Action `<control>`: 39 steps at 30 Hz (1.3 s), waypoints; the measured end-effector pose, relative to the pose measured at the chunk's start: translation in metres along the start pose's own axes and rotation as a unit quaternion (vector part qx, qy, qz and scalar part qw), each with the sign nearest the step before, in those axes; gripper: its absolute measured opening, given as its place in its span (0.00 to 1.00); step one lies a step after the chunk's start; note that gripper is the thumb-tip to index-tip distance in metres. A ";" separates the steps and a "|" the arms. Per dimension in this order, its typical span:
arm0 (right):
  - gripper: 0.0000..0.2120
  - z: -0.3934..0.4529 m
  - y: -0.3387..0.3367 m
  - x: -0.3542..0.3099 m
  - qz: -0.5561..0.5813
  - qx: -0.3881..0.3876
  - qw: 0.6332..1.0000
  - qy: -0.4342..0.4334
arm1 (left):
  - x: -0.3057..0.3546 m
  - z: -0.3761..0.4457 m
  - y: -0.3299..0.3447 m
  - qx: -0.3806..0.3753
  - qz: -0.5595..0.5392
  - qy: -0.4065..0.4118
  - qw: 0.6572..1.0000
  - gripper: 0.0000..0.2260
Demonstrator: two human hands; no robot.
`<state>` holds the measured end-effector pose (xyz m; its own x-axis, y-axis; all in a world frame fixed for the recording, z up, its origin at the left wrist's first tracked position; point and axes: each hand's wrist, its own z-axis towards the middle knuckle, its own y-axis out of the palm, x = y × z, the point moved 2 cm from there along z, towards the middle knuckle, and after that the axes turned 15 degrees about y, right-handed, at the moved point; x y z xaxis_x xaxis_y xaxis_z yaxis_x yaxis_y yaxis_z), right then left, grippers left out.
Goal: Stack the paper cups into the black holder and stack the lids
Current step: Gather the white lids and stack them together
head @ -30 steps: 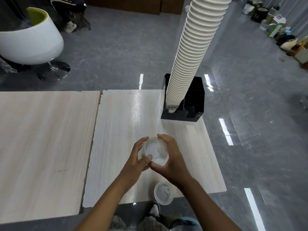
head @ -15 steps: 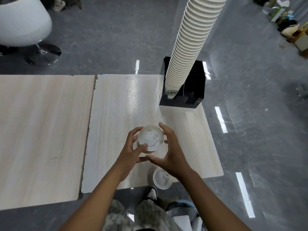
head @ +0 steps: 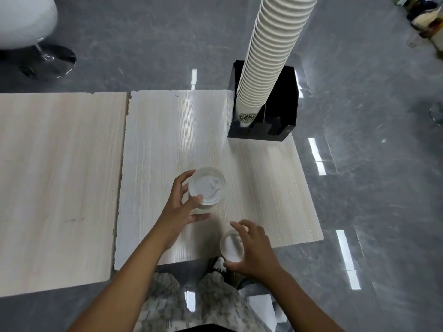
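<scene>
left hand point(head: 178, 207) gripping lid stack point(head: 206, 187), right hand point(head: 251, 250) on lid point(head: 231, 245)

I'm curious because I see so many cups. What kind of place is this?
Probably an office or lounge corner set up like a coffee station, though I can't be sure. A tall stack of paper cups stands in a black holder on a pale wooden table, over a shiny grey floor.

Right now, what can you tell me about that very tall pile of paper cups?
The cup stack is a long column of white paper cups nested one inside another, their ribbed rims showing as rings. It leans slightly and runs out of the top of the picture. The lowest cup bears a green round logo and sits in the left compartment of the black holder. Neither hand touches it.
</scene>
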<state>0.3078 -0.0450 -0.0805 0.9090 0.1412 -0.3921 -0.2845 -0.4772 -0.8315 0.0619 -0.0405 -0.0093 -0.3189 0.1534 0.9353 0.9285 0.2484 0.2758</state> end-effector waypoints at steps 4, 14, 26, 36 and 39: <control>0.50 0.002 0.006 0.004 -0.010 -0.002 1.000 -0.002 | -0.002 0.001 -0.001 -0.002 -0.006 -0.007 1.000 0.31; 0.42 0.005 0.008 0.003 0.019 0.024 0.999 -0.017 | -0.001 0.005 -0.004 0.000 -0.012 -0.003 1.000 0.33; 0.41 0.016 -0.106 -0.051 0.215 0.124 0.967 -0.056 | 0.019 0.008 -0.019 0.004 0.022 0.015 1.000 0.29; 0.40 0.032 -0.144 -0.152 0.220 0.179 0.947 -0.152 | 0.063 0.005 -0.036 -0.042 0.041 0.056 0.997 0.26; 0.40 0.034 -0.141 -0.179 0.212 0.181 0.948 -0.155 | 0.075 0.003 -0.046 -0.057 0.055 0.076 0.994 0.25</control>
<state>0.1750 0.0262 0.0939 0.5721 0.2785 -0.7715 -0.7415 -0.2263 -0.6316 -0.0058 -0.0375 0.0477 -0.1903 0.0244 0.9814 0.9743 0.1276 0.1857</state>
